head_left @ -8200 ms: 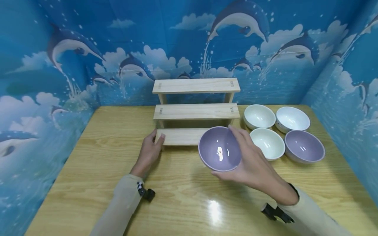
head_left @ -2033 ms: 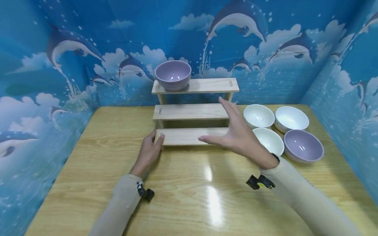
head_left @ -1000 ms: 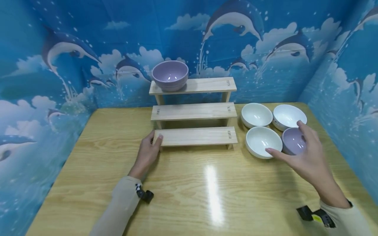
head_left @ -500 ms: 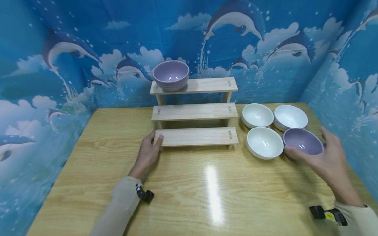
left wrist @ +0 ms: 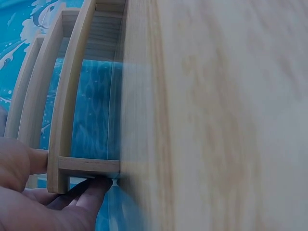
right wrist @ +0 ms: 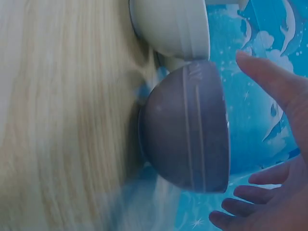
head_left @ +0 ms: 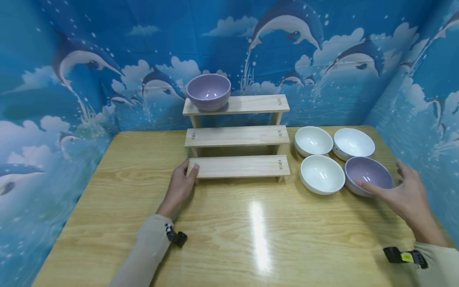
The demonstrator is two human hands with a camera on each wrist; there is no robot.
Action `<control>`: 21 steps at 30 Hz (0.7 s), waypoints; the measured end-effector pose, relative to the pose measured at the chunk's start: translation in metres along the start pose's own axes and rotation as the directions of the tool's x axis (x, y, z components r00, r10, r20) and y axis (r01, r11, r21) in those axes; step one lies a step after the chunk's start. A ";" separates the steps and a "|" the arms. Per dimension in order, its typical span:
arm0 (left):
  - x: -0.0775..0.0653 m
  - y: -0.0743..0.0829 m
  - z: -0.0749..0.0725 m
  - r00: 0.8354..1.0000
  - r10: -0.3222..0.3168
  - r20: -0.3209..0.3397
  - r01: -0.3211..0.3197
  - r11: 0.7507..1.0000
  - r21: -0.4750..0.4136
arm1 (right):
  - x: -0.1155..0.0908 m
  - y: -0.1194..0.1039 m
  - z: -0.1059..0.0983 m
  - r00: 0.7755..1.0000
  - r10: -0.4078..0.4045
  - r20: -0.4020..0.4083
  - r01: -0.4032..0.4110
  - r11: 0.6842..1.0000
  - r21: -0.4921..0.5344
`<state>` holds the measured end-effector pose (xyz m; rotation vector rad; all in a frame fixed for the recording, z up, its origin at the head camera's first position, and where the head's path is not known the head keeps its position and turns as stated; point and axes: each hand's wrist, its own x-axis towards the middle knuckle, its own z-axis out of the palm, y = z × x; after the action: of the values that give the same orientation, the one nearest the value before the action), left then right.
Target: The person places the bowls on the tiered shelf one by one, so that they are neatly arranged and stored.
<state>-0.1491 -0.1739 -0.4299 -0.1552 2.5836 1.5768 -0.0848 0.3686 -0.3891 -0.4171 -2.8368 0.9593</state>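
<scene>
Wooden steps (head_left: 236, 135) had one purple bowl (head_left: 208, 93) up top; four bowls (head_left: 322, 174) were left beside them on the surface (head_left: 222, 231). The right grip (head_left: 408, 195) was wide, near the other purple bowl (head_left: 369, 172). The left grip (head_left: 180, 185) held the steps.

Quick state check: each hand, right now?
Left hand: closed, holding the left end of the wooden stand's lowest step.
Right hand: open at the tabletop purple bowl, holding nothing.

Purple bowl (head_left: 369, 171) upright on table (head_left: 222, 239), far right; pale wooden three-step rack (head_left: 236, 136) standing left of it.
</scene>
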 end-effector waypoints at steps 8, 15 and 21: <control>0.001 0.001 0.002 1.000 0.006 -0.002 -0.006 1.000 -0.029 | 0.005 0.012 0.003 0.997 -0.009 0.077 0.007 1.000 0.027; 0.000 0.001 0.001 1.000 0.008 -0.003 -0.008 1.000 -0.027 | 0.011 0.016 0.006 0.993 -0.075 0.093 0.074 0.997 0.015; -0.001 0.003 0.001 1.000 0.009 -0.001 -0.009 1.000 -0.030 | 0.013 0.015 0.013 0.991 -0.117 0.063 0.118 0.993 -0.008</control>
<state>-0.1489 -0.1720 -0.4277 -0.1473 2.5659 1.6189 -0.0966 0.3769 -0.4081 -0.2220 -2.8862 0.9492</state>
